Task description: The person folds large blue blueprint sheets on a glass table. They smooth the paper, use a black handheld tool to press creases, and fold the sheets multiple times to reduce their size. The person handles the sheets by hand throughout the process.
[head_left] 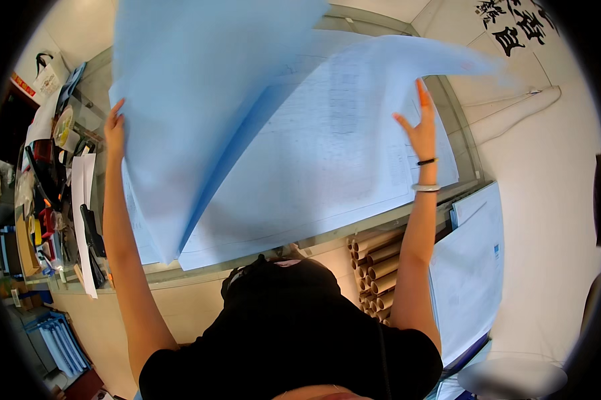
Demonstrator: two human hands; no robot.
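Beyond near black cloth shirt (287,333), has broad pale-blue paper sheet (200,100) lifted over printed blue paper (287,180) on glass tabletop (462,137), left hand (116,130) at its left edge, grip unclear, right hand (420,133) splayed, and could crease it by lowering unevenly.

The left hand (115,131) touches a lifted blue sheet's (200,87) left edge; the right hand (421,132) spreads its fingers at right.

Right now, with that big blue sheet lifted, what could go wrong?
Crease: the lifted sheet bends sharply above the paper below and might fold badly.
Slip: the right hand has its fingers spread, so control there may be weak.
Snag: clutter left of the left hand could catch a corner.
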